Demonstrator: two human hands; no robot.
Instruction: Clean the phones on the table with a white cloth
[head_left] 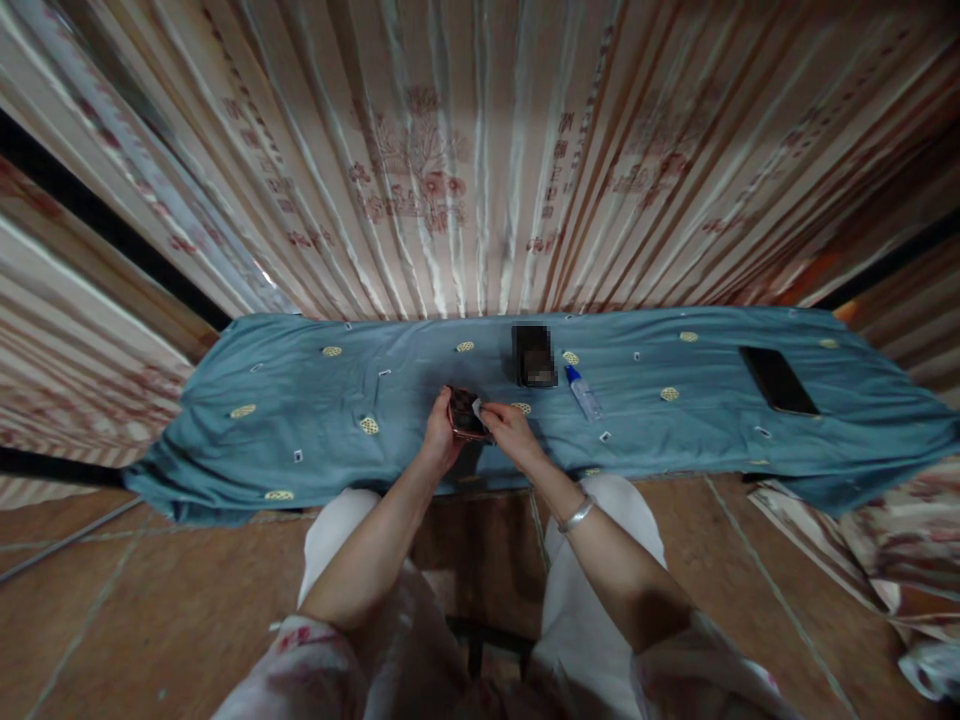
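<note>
While the left hand (441,432) gripped the phone (465,415) above the tabletop (300,400) edge, the right hand (506,425) pinched a small white cloth (477,407) against it. A slackened left grip risked dropping it; the spray bottle (583,392) stood near.

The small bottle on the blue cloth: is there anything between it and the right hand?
Nothing visible stands between them. The right hand is at the dark phone held by the left hand. The small bottle lies further right on the blue cloth, with only bare cloth between. The dark box stands behind, off that line.
</note>
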